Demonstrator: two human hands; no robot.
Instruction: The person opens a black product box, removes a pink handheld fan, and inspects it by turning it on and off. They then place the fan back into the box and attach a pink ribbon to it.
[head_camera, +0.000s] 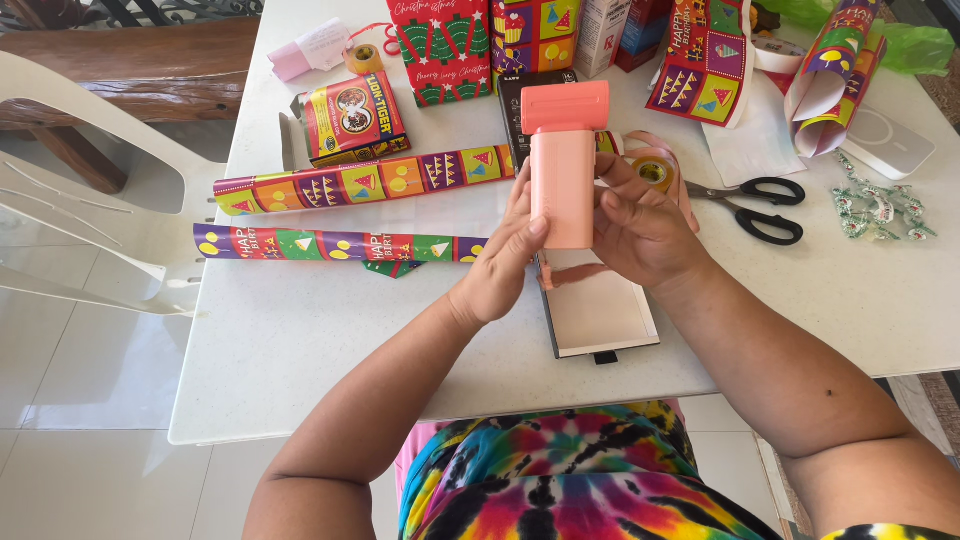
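Two hands meet at the middle of the frame over a white table (300, 340) that fills most of the view. Two long rolls of bright gift wrap (350, 185) lie side by side at left of centre, each running left to right. An open flat box (600, 315) lies on the table just below the hands, its pale inside facing up. Standing above it is the pink device (562, 170), held upright off the table at centre: its long axis runs top to bottom of the frame, and its wider cap end points toward the upper edge. The left hand (500, 265) presses the device's lower left side with fingers close together and thumb against the front. The right hand (640, 230) wraps its right side, fingers curled and clamped on the body. Black-handled scissors (755, 205) lie to the right of the hands, blades pointing left. A small tape roll (655, 170) sits just behind the right hand.
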